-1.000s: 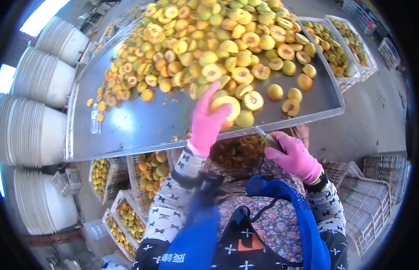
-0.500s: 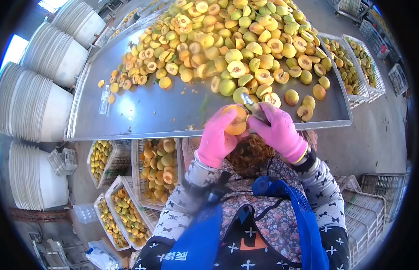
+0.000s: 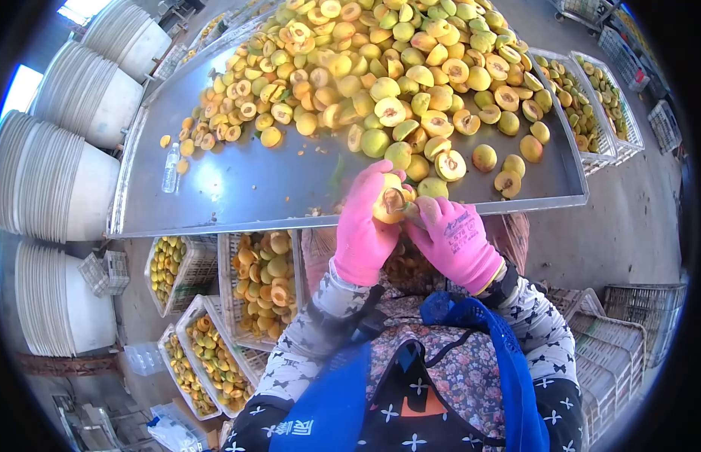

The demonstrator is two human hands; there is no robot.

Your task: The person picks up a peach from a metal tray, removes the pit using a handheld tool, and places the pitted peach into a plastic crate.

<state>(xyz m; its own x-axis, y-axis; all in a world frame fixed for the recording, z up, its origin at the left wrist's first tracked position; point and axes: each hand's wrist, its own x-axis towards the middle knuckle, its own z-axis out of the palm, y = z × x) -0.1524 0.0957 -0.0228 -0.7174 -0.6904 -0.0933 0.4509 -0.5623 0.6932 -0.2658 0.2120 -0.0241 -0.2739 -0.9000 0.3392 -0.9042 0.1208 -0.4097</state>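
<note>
My left hand (image 3: 364, 235), in a pink glove, is closed around a yellow peach half (image 3: 384, 207) just beyond the near edge of the metal table (image 3: 260, 200). The cut face, with a brown pit hollow, turns toward my other hand. My right hand (image 3: 462, 247), gloved in pink too, grips a small hand tool (image 3: 412, 214) whose working end meets the middle of the peach half. Its tip is hidden there. Past my hands lies a large heap of peaches (image 3: 388, 113), many halved with the cut side showing.
A clear plastic bottle (image 3: 171, 169) stands or lies at the table's left. Crates of peaches (image 3: 264, 282) sit below the table on the left, and others (image 3: 584, 113) at its right. Stacked white tubs (image 3: 87, 188) line the far left; stacked crates (image 3: 606, 361) stand at lower right.
The tool has swung from pointing away over the table to the middle of the peach half. My right hand has turned inward and down; the left has tilted the peach half.
</note>
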